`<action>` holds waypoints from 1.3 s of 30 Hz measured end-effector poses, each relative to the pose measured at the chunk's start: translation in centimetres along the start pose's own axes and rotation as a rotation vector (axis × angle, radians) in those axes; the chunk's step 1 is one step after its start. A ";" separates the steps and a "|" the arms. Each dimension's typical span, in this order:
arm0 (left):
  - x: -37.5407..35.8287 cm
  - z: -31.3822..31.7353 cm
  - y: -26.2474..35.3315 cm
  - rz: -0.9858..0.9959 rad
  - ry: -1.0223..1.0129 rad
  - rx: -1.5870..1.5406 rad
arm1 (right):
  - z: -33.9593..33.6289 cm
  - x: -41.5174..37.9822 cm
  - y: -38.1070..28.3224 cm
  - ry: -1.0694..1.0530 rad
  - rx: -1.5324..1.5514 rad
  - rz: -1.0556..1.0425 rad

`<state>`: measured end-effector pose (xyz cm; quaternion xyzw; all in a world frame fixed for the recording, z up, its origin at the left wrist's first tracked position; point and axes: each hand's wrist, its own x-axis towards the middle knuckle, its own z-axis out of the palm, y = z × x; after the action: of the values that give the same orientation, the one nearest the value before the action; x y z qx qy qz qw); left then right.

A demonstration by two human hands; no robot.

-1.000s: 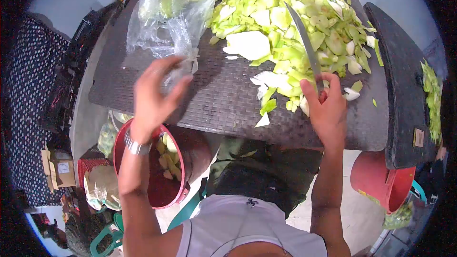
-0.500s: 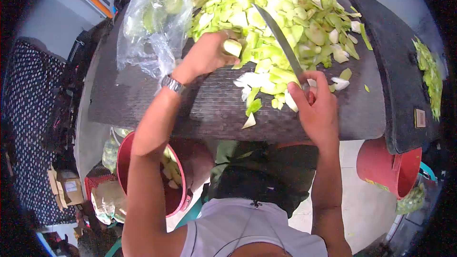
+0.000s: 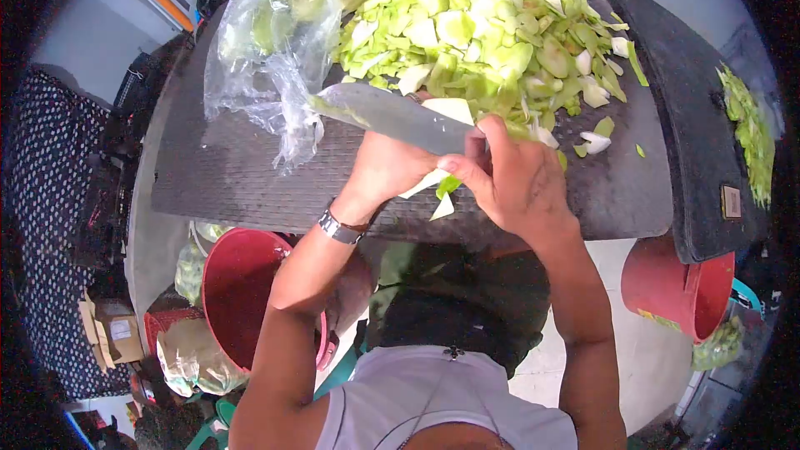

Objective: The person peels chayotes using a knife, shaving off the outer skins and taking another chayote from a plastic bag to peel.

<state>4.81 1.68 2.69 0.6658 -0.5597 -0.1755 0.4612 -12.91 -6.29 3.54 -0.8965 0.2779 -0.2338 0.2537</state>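
My right hand (image 3: 525,187) grips a large knife (image 3: 392,117) by its handle, the wide blade pointing left across the front of my left hand. My left hand (image 3: 390,168), with a watch on the wrist, is closed beneath and behind the blade, its fingers mostly hidden. A peeled, pale green vegetable piece (image 3: 450,108) shows above the blade beside it, seemingly held in that hand. Just beyond both hands rises a heap of green peelings and slices (image 3: 467,25) on the dark ribbed table (image 3: 242,187). A few loose scraps (image 3: 443,207) lie below my hands.
A clear plastic bag (image 3: 267,58) with green vegetables sits at the table's back left. Below the left side stands a red bucket (image 3: 250,283), with another red bucket (image 3: 667,283) at the right. A second dark surface (image 3: 658,58) to the right bears green strips (image 3: 746,129).
My left hand has moved right and toward me, away from the heap. The knife has swung from pointing up to lying leftward across my left hand, and my right hand has shifted left.
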 end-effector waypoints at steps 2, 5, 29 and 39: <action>-0.5 0.3 -0.4 0.021 0.032 0.076 | -0.5 -0.1 0.1 0.015 -0.049 -0.056; -0.9 0.4 -0.2 -0.035 0.022 0.141 | -1.3 -0.2 0.1 0.001 -0.153 -0.094; 0.7 -2.3 -1.1 -0.233 0.266 -1.194 | -4.1 0.4 6.7 0.162 0.279 0.420; 0.7 2.8 -1.6 -0.408 -0.040 -2.075 | -2.2 -3.4 2.6 -0.221 1.072 0.544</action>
<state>3.81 -0.21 0.13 0.0240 -0.0206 -0.6531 0.7566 -17.63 -6.82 2.77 -0.5600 0.3125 -0.1738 0.7474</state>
